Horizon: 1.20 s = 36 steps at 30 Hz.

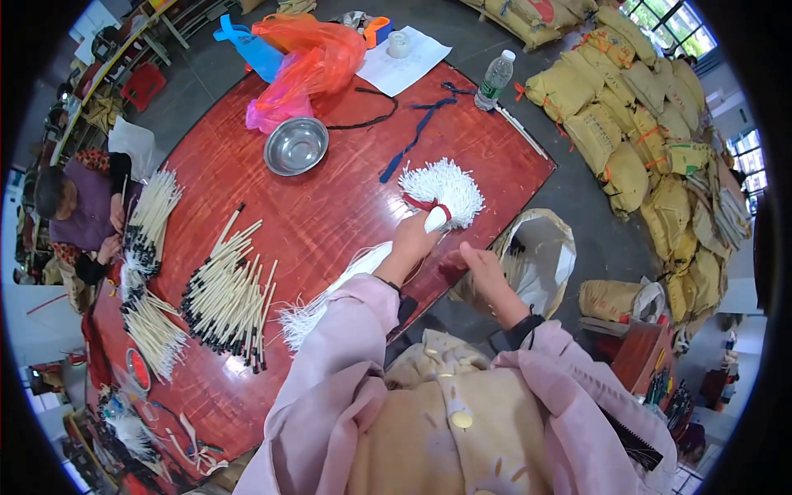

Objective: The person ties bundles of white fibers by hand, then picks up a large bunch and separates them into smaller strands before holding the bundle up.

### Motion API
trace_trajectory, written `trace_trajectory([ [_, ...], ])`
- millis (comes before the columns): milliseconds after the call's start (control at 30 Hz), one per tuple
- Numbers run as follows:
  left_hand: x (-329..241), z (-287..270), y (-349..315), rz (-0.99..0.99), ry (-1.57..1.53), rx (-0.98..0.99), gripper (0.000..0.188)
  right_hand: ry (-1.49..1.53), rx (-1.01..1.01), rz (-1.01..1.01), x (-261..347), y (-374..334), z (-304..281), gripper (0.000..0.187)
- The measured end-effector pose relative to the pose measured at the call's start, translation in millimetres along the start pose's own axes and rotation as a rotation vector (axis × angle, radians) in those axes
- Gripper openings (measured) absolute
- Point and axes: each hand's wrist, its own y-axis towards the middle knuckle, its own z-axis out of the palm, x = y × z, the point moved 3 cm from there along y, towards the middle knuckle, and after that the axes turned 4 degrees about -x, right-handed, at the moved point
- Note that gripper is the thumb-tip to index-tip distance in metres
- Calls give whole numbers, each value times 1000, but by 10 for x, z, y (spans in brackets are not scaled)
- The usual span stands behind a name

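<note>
A bundle of thin white strands (448, 188), tied with a dark red cord (425, 203), lies near the right edge of the red table. My left hand (412, 242) is closed round the bundle just below the tie. A smooth white piece shows at its fingers; I cannot make out what it is. Long loose white strands (318, 312) stretch on the table beside my left forearm. My right hand (488, 279) is at the table's edge, apart from the bundle, with its fingers partly stretched and seemingly holding nothing.
Black-tipped pale sticks (231, 293) lie on the red table (346, 219). Beyond are a metal bowl (296, 146), orange plastic bags (318, 54) and a water bottle (495, 81). An open sack (549, 260) stands at right. Another person (87, 198) works at left.
</note>
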Motion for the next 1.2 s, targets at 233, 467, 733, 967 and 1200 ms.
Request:
trace_trajectory([
  [233,-448,-642,-273,266,-274,-120,36,475,282,131,430,188,228,55],
  [467,-864,-1208,-1017,261,-159,-98,30,1088,464,124,1014,28,534,58],
  [733,-840,-1491,-1423,156,-432,-127,29,1198,509,70,1834,-172,441,25],
  [967,665,-1037,-1442,33,-518,-90,31,1331,486,-64,2464,-382,105,13],
  [1200,1667,-931,-1382,-124,-456,-123,27,1380,427,-36,2649,-576,69,8],
])
